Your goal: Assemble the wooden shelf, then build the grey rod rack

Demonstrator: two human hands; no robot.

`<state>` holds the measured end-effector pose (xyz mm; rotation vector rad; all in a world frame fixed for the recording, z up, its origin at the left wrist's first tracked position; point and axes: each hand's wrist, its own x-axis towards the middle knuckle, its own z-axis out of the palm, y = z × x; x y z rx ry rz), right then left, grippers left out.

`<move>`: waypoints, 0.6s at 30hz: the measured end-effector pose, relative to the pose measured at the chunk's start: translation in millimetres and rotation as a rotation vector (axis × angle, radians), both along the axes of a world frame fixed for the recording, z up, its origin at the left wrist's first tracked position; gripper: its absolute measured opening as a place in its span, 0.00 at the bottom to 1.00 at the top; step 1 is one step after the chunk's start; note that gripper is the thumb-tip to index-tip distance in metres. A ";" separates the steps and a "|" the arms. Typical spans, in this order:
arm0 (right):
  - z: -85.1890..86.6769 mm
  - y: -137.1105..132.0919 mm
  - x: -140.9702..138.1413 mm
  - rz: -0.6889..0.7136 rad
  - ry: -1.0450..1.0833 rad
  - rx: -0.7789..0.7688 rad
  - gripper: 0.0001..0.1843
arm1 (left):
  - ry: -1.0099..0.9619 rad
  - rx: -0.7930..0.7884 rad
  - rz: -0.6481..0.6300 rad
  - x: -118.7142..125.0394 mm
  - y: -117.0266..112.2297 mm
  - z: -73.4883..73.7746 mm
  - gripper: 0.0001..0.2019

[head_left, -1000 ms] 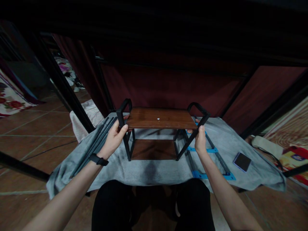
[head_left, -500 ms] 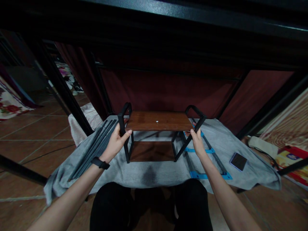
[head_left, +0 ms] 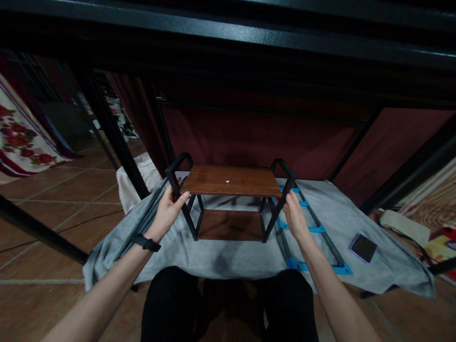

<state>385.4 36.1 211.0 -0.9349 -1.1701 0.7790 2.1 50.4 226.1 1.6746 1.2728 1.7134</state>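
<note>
head view: both hands are on the small two-tier rack (head_left: 231, 181), which stands on the grey cloth (head_left: 221, 254) on the tiled floor, right in front of the knees and under the black bed frame (head_left: 249, 35). left hand (head_left: 166, 213), with a black wristband (head_left: 147, 243), is wrapped round the front post of the left side frame (head_left: 175, 166), thumb up at the corner of the wooden top. right hand (head_left: 294, 216) lies against the slanted front leg of the right side frame (head_left: 284, 169); whether those fingers close round it, i cannot tell. to steady this well, i'd say press evenly from both sides, hold low on the posts, and keep all four feet flat on the cloth so the top stays level. beside the right arm lie black rods with blue joints (head_left: 310, 229) and a phone (head_left: 363, 248); grey rods (head_left: 142, 223) sit by the left wrist.

against half a second ago: the left frame leans outward more, the right hand has slid a touch lower on its leg with looser fingers, and the view has swung a little left, so more of the floral fabric (head_left: 21, 137) shows
</note>
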 end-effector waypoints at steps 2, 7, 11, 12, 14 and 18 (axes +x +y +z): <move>0.2 -2.0 -4.0 0.008 0.137 -0.006 0.31 | -0.017 -0.002 0.027 1.3 -1.2 -2.5 0.30; -1.8 0.0 -2.6 -0.122 0.084 -0.033 0.29 | 0.007 -0.041 -0.019 4.1 -2.3 -4.2 0.27; -0.3 1.4 3.4 -0.132 -0.008 -0.073 0.30 | 0.005 -0.030 -0.061 4.3 -8.4 1.3 0.28; 1.3 1.5 3.9 -0.132 -0.019 -0.076 0.30 | -0.007 -0.018 -0.071 4.6 -10.6 2.9 0.29; 5.4 2.1 3.1 -0.125 -0.033 -0.055 0.29 | -0.030 0.003 -0.077 5.8 -14.8 5.5 0.31; 11.8 5.6 -1.3 -0.110 -0.009 -0.009 0.27 | -0.043 0.011 -0.076 8.6 -18.4 5.5 0.27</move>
